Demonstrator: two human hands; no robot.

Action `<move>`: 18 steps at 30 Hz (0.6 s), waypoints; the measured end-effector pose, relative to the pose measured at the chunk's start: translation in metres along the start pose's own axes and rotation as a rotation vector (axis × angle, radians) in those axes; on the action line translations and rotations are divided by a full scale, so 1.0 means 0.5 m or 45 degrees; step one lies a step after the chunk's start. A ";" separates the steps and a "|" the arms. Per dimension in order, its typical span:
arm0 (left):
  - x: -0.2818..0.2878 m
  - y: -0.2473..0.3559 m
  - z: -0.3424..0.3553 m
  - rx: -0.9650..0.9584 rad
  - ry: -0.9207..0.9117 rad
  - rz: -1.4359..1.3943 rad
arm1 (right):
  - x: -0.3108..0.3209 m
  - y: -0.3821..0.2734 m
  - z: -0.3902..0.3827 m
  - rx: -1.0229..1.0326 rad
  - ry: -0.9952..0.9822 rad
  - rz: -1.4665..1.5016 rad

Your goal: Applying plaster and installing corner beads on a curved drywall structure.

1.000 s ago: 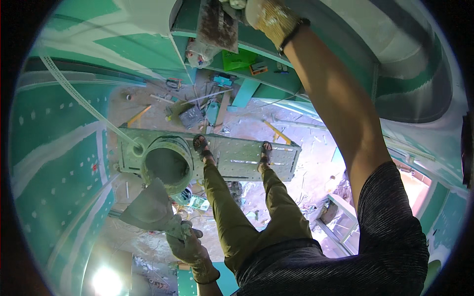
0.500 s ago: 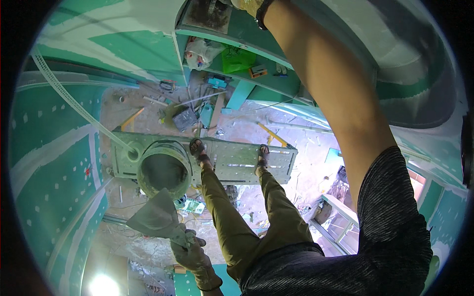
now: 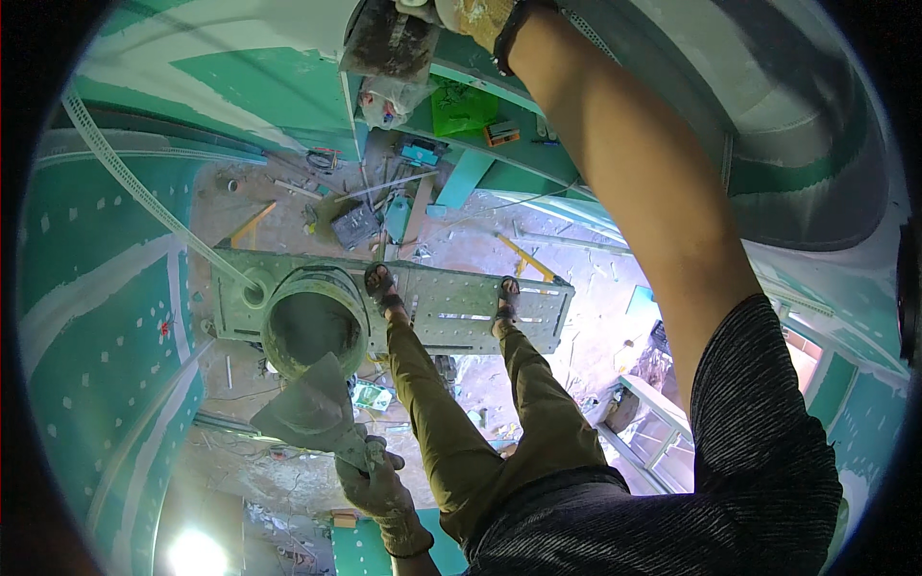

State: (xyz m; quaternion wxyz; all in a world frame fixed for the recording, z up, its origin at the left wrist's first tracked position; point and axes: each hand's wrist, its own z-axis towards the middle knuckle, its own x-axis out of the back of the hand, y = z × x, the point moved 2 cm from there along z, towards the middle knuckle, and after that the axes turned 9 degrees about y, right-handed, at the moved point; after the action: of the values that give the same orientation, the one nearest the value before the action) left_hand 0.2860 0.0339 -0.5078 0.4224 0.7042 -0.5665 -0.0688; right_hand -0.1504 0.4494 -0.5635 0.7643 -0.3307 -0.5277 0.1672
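While the left fist (image 3: 373,485) extends a scraper (image 3: 305,413), the right (image 3: 473,14) seemingly grips a trowel (image 3: 392,48).

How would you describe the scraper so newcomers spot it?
Find the long platform, then the round bucket on its left end. Lower in view, the gloved left hand holds the scraper. Its fan-shaped blade sets it apart from the bucket.

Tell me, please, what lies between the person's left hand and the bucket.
In the head view, a broad putty knife lies between them: the left hand holds its handle, and its blade overlaps the bucket in the picture.
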 end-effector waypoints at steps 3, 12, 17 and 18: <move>-0.002 -0.006 0.001 -0.008 -0.016 -0.013 | -0.022 -0.026 -0.041 -0.777 -0.093 1.022; -0.014 -0.017 -0.007 0.023 -0.064 -0.069 | -0.088 -0.037 -0.135 -0.941 -0.151 1.211; -0.017 -0.013 -0.013 0.000 -0.058 0.008 | -0.172 -0.017 -0.193 -0.697 0.004 0.855; -0.017 -0.012 -0.015 -0.012 -0.055 0.015 | -0.177 -0.022 -0.202 -0.715 0.001 0.816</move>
State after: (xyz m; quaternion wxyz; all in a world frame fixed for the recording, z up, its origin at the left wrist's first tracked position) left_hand 0.2919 0.0449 -0.5104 0.4139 0.6972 -0.5792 -0.0843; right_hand -0.0932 0.3548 -0.6401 0.5542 -0.6733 -0.4231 0.2460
